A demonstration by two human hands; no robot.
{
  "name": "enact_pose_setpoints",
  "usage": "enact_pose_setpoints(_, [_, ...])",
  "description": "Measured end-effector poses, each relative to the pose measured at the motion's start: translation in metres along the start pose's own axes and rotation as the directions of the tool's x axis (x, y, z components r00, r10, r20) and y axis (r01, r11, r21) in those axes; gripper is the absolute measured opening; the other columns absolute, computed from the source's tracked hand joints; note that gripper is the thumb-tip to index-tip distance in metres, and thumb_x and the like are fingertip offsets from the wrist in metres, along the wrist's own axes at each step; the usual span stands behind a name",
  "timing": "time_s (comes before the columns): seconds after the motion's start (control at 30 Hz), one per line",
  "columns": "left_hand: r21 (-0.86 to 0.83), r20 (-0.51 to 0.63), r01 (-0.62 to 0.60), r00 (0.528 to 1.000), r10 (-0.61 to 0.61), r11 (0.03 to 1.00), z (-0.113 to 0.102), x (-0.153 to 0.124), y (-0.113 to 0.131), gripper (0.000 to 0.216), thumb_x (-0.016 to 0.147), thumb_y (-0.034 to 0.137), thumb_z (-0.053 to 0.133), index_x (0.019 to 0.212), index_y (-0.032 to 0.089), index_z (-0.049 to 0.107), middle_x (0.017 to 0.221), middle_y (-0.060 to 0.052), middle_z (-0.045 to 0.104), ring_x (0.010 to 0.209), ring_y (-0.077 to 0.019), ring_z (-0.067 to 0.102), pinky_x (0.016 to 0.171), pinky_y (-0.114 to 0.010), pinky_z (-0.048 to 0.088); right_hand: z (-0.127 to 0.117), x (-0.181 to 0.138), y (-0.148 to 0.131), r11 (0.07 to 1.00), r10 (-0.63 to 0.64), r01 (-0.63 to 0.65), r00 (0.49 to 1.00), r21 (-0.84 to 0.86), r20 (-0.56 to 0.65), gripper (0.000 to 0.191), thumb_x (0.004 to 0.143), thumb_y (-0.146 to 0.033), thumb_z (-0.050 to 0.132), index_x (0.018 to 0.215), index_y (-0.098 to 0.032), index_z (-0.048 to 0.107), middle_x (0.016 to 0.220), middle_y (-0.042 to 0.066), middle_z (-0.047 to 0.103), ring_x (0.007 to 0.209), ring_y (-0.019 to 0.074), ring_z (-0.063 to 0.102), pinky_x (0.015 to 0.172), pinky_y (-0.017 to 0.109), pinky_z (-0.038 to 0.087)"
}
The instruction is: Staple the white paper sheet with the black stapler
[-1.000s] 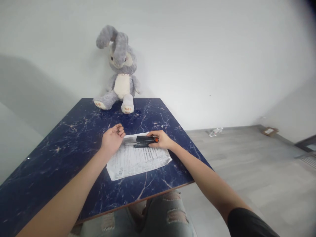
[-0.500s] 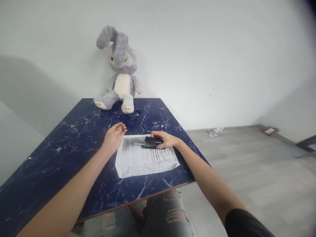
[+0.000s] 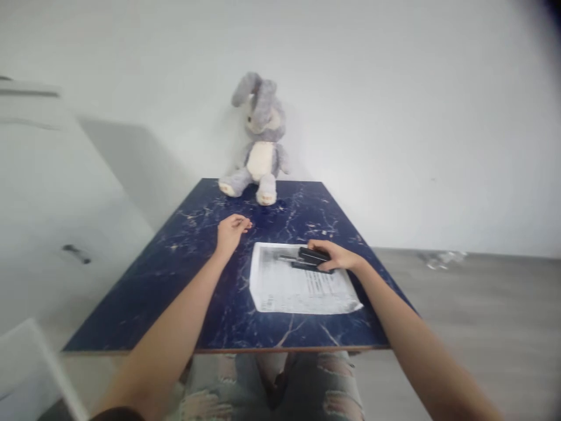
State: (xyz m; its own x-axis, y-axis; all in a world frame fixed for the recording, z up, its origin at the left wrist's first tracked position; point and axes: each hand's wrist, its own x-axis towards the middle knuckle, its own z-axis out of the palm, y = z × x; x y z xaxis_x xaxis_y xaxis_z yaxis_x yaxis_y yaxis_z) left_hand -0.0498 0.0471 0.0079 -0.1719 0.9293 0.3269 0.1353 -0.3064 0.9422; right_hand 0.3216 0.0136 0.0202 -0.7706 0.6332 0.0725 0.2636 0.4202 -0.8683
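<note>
Black and slim, the stapler (image 3: 312,259) lies on the far part of the printed sheet of paper (image 3: 298,283), which rests flat on the dark blue marbled desk (image 3: 175,280) toward its right side; the right hand (image 3: 335,257) is curled over the stapler's near end, fingers wrapped on its body in a closed grip; the left hand (image 3: 231,230) hovers just beyond the paper's far left corner, loosely half-curled with fingertips drawn toward the thumb, holding nothing, and whether it touches the desk cannot be told; the paper is pinned by nothing but the stapler's weight and the right hand, so a push or drag along the sheet could, I judge, slide or crumple it, since the left hand is off it; the sheet's near right corner sits close to the desk's right edge, and a shove that way could carry it over; a grey plush rabbit (image 3: 259,146) sits at the desk's far edge against the wall, well apart from both hands.
</note>
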Motion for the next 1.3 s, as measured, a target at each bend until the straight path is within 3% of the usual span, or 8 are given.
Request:
enact_pose_setpoints(0.07, [0.301, -0.03, -0.071, 0.996, 0.083, 0.951, -0.017, 0.003, 0.0, 0.016, 0.088, 0.035, 0.074, 0.085, 0.019, 0.075, 0.085, -0.008, 0.08, 0.084, -0.0226, 0.076, 0.084, -0.034, 0.057, 0.0, -0.001, 0.003, 1.0, 0.011, -0.011, 1.0, 0.016, 0.016, 0.034, 0.076, -0.031, 0.077, 0.099, -0.021, 0.054, 0.092, -0.001, 0.053, 0.083, 0.0183, 0.049, 0.075, 0.029, 0.038])
enact_pose_setpoints(0.13, [0.514, -0.049, -0.048, 0.995, 0.085, 0.856, -0.029, 0.003, 0.001, 0.016, 0.092, 0.035, 0.071, 0.086, 0.022, 0.077, 0.086, -0.006, 0.08, 0.085, -0.0219, 0.075, 0.084, -0.032, 0.054, 0.0, -0.001, 0.004, 0.999, 0.017, -0.019, 0.999, 0.04, 0.031, 0.033, 0.077, -0.031, 0.076, 0.1, -0.021, 0.053, 0.092, -0.001, 0.054, 0.083, 0.0189, 0.05, 0.075, 0.03, 0.038])
enact_pose_setpoints(0.23, [0.693, -0.07, 0.017, 0.997, 0.043, 0.721, -0.039, 0.002, -0.001, 0.018, 0.097, 0.032, 0.064, 0.093, 0.024, 0.081, 0.089, -0.006, 0.08, 0.088, -0.0238, 0.075, 0.084, -0.032, 0.052, 0.002, -0.001, 0.001, 0.998, 0.029, -0.03, 0.999, 0.05, 0.026, 0.033, 0.078, -0.031, 0.076, 0.099, -0.022, 0.053, 0.092, 0.0, 0.055, 0.084, 0.0198, 0.052, 0.076, 0.032, 0.04])
enact_pose_setpoints(0.33, [0.793, -0.032, 0.003, 0.999, 0.037, 0.609, -0.042, 0.003, -0.008, 0.024, 0.097, 0.022, 0.06, 0.102, 0.022, 0.083, 0.104, -0.012, 0.079, 0.098, -0.0277, 0.073, 0.089, -0.036, 0.052, 0.002, 0.0, -0.004, 0.998, 0.048, -0.049, 0.999, 0.028, 0.023, 0.032, 0.077, -0.032, 0.075, 0.098, -0.022, 0.054, 0.094, 0.001, 0.057, 0.086, 0.0219, 0.054, 0.077, 0.034, 0.042])
enact_pose_setpoints(0.67, [0.876, 0.055, -0.087, 0.995, 0.081, 0.475, -0.041, 0.008, -0.025, 0.033, 0.094, 0.013, 0.056, 0.112, 0.021, 0.083, 0.106, -0.016, 0.073, 0.097, -0.0279, 0.07, 0.096, -0.039, 0.054, 0.001, 0.0, -0.005, 0.998, 0.03, -0.031, 0.999, 0.052, 0.027, 0.032, 0.077, -0.032, 0.077, 0.099, -0.022, 0.056, 0.094, 0.001, 0.059, 0.084, 0.0214, 0.055, 0.076, 0.034, 0.042])
enact_pose_setpoints(1.17, [0.846, 0.027, -0.082, 0.993, 0.111, 0.527, -0.038, 0.014, -0.023, 0.026, 0.09, 0.012, 0.056, 0.103, 0.018, 0.077, 0.103, -0.012, 0.072, 0.092, -0.0273, 0.07, 0.091, -0.038, 0.055, -0.005, 0.002, 0.004, 0.997, 0.013, -0.015, 1.0, 0.082, 0.028, 0.039, 0.071, -0.027, 0.081, 0.099, -0.019, 0.055, 0.091, -0.003, 0.058, 0.083, 0.0169, 0.053, 0.074, 0.027, 0.038])
enact_pose_setpoints(1.3, [0.874, 0.05, -0.102, 0.991, 0.121, 0.476, -0.038, 0.014, -0.021, 0.021, 0.088, 0.016, 0.061, 0.103, 0.017, 0.076, 0.102, -0.014, 0.073, 0.095, -0.0299, 0.07, 0.096, -0.041, 0.054, -0.005, 0.003, 0.002, 0.998, 0.007, -0.009, 0.999, 0.06, 0.034, 0.037, 0.072, -0.027, 0.08, 0.099, -0.018, 0.056, 0.095, -0.002, 0.06, 0.083, 0.017, 0.054, 0.075, 0.028, 0.039])
